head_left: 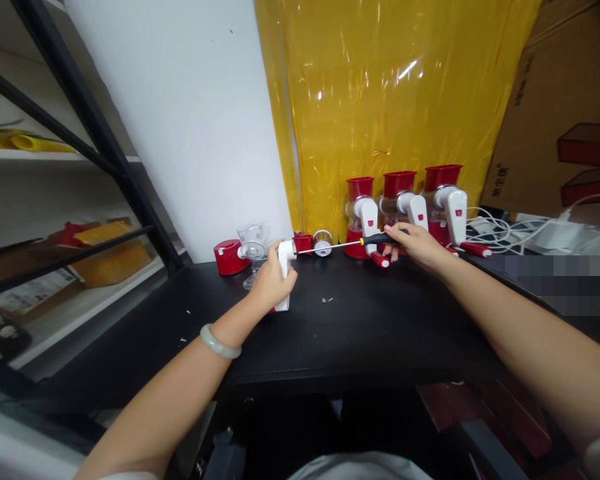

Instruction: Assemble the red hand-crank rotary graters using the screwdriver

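Note:
My left hand [271, 280] is closed around a white crank handle [284, 257], held upright above the black table [300, 347]. In my right hand [411, 245] is a screwdriver [377, 239] with a black and yellow grip, lying level. Its long metal shaft points left, and the tip reaches the round end of the crank handle; whether it is inside the opening I cannot tell. Behind my left hand stand a red base [230, 258] and a clear plastic housing [253, 240]. A metal grater drum [323, 243] lies beyond the shaft, beside a small red part [303, 243].
Three red and white rotary graters [363, 207] stand at the back right against yellow wrapping [405, 100]. White cables [505, 230] lie beyond them near a cardboard box [545, 113]. Shelving [95, 293] borders the left side. Small white scraps [327, 300] dot the tabletop.

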`<state>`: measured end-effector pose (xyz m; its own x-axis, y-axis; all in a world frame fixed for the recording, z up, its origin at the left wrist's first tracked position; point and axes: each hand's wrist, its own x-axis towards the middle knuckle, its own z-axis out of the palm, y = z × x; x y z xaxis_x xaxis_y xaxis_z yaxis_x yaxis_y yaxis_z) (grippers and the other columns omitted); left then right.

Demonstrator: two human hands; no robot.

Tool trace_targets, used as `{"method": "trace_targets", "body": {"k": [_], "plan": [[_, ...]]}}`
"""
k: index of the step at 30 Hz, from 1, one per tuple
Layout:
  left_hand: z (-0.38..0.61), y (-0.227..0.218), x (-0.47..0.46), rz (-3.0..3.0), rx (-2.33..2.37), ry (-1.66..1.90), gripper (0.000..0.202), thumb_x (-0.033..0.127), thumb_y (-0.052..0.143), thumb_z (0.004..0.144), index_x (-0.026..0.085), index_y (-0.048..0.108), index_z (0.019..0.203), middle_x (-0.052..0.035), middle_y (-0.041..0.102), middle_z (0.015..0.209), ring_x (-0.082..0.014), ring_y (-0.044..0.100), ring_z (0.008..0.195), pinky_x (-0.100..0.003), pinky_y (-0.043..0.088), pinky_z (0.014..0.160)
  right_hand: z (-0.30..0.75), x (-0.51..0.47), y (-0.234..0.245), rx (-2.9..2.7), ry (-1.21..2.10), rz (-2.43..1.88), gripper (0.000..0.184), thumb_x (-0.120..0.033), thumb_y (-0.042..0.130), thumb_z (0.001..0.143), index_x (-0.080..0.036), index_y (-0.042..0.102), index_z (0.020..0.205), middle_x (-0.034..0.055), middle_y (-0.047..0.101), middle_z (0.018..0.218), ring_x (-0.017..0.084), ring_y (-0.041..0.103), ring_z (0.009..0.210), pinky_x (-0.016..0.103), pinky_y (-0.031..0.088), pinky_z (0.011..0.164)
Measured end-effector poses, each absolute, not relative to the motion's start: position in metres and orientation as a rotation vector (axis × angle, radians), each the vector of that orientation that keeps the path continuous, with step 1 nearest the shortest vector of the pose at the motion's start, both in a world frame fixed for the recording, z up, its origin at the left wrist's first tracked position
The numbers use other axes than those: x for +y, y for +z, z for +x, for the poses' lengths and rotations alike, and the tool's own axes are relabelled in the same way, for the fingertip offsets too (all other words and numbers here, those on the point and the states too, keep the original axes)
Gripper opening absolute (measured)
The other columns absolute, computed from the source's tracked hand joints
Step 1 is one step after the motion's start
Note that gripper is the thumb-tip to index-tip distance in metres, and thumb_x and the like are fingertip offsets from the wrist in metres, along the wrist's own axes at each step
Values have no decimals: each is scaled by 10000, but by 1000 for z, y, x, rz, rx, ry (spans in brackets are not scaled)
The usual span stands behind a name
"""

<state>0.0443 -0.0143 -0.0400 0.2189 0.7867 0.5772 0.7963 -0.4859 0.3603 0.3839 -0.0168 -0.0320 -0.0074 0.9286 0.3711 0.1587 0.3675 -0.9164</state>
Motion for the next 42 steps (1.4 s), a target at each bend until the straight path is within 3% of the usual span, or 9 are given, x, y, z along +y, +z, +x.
{"method": "trace_targets", "body": {"k": [19,32,42], "plan": [[49,-37,-22,-2358,-1561,-1118,695,254,514,838,155,213,1456,-164,652,1060,-305,672,834,-418,512,740,383,-13,-35,-1323,901,-1123,458,-646,663,739,-205,562,671,31,611,487,111,472,326,253,346,319],[51,-37,-27,-2226,-1449,-1062,692,215,526,836,110,236,1455,-184,643,1111,-268,665,813,-384,505,719,378,-17,-30,-1156,996,-1175,376,-454,601,879,-176,533,634,16,526,398,87,426,290,208,336,299],[51,-39,-27,-2169,-1305,-1094,693,187,545,842,91,243,1459,-207,607,1211,-265,663,871,-364,506,733,376,-21,-27,-1079,1112,-1236,393,-458,542,908,-197,470,623,-27,422,325,71,324,265,225,359,341]]}}
